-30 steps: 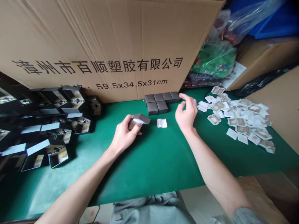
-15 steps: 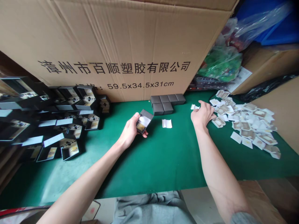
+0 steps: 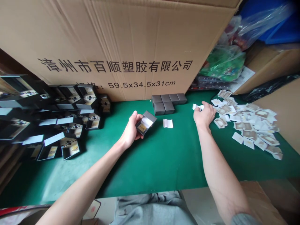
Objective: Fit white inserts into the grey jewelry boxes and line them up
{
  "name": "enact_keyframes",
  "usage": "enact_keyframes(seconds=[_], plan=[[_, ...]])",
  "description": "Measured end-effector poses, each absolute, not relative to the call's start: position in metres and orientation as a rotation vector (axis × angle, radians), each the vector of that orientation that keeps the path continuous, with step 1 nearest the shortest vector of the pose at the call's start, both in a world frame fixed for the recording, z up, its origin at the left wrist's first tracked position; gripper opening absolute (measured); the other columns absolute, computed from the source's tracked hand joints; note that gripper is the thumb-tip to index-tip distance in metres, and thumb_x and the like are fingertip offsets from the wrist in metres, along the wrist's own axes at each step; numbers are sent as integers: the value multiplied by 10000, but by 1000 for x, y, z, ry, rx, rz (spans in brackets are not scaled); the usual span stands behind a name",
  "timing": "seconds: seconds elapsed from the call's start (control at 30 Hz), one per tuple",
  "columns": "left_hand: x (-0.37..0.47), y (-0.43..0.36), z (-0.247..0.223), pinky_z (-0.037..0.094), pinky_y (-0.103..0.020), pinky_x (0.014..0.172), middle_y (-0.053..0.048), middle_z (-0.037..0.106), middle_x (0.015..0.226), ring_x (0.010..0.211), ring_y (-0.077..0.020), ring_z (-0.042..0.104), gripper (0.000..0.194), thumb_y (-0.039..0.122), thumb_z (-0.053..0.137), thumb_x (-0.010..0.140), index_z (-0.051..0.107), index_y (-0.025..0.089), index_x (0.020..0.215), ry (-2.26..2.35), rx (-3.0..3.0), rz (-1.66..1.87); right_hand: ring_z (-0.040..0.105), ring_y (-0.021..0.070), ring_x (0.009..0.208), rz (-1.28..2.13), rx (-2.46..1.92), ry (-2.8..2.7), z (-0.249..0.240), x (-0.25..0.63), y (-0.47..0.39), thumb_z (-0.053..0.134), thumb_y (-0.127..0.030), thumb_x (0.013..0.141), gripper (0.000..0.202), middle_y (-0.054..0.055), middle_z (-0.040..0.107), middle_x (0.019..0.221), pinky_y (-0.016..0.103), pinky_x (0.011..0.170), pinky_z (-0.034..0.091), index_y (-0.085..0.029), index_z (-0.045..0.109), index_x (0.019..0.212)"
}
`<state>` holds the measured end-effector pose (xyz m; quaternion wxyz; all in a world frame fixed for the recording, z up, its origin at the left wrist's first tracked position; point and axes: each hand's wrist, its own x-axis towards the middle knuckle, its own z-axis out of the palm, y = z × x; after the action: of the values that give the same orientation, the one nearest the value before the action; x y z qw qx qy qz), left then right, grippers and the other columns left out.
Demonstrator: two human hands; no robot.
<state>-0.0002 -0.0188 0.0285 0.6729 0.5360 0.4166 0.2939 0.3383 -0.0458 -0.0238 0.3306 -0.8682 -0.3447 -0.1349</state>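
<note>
My left hand (image 3: 131, 129) is closed round a small dark box (image 3: 145, 124) with its lid open; white and yellowish parts show inside. My right hand (image 3: 205, 115) is at the left edge of a pile of white pieces (image 3: 252, 120), its fingers bent over a small white piece (image 3: 198, 107); whether it grips anything there is hidden. A creased white slip (image 3: 168, 123) lies on the green table (image 3: 164, 162) between my hands. Behind it stand several closed dark boxes (image 3: 164, 103) in two rows.
Many open dark boxes (image 3: 70, 150) are stacked at the left. A large cardboard carton (image 3: 122, 37) stands along the back of the table. Plastic bags (image 3: 225, 62) and a blue bin (image 3: 276, 28) are at the back right, beside another carton (image 3: 272, 65).
My left hand has turned the open box slightly and moved it a little to the right. My right hand has shifted slightly, its fingers now more bent at the white piece.
</note>
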Motion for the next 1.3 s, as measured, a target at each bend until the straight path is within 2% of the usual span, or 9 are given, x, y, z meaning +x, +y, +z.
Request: enact_keyframes(seconds=[0.2,0.37,0.57,0.97,1.13,1.3], plan=[[1,-19,30,229,-182,328,-4,602,662,406,-102,516,623,765,289,918,552,202,873,935,1212,666,554,308,1114,-417,-2189,-969,-31,347,-43,522,-143,777,400,200,667,1195,474,1047,349,-90,668,1146],[1,-18,29,225,-190,329,-16,633,676,404,-102,519,609,756,307,919,551,201,854,934,1204,668,558,294,1106,-389,-2200,-1002,-32,351,-44,493,-112,769,299,173,671,1093,473,1029,342,-137,706,978],[2,-19,32,228,-188,329,-13,651,703,404,-95,514,597,749,309,922,548,205,863,947,1185,664,547,282,1005,-361,-2192,-935,-30,351,-46,507,-92,750,410,151,669,1048,463,1003,372,-126,672,1124],[2,-19,32,229,-182,323,-44,706,831,402,-83,518,576,703,317,944,581,192,943,938,1191,670,554,269,998,-337,-2073,-909,-18,344,-49,556,-175,772,381,110,672,1086,450,997,394,-166,654,1140],[1,-17,30,251,-176,328,-10,636,682,407,-99,518,565,712,346,930,583,199,926,947,1200,662,550,282,1007,-307,-2117,-869,-23,347,-47,541,-212,793,290,129,667,1024,459,1016,393,-149,690,1034],[1,-17,28,255,-174,327,-7,602,625,407,-108,513,573,719,360,922,598,198,920,939,1189,661,569,281,1006,-342,-2119,-880,-25,349,-46,470,-169,816,265,133,650,1008,464,1014,409,-161,717,912]])
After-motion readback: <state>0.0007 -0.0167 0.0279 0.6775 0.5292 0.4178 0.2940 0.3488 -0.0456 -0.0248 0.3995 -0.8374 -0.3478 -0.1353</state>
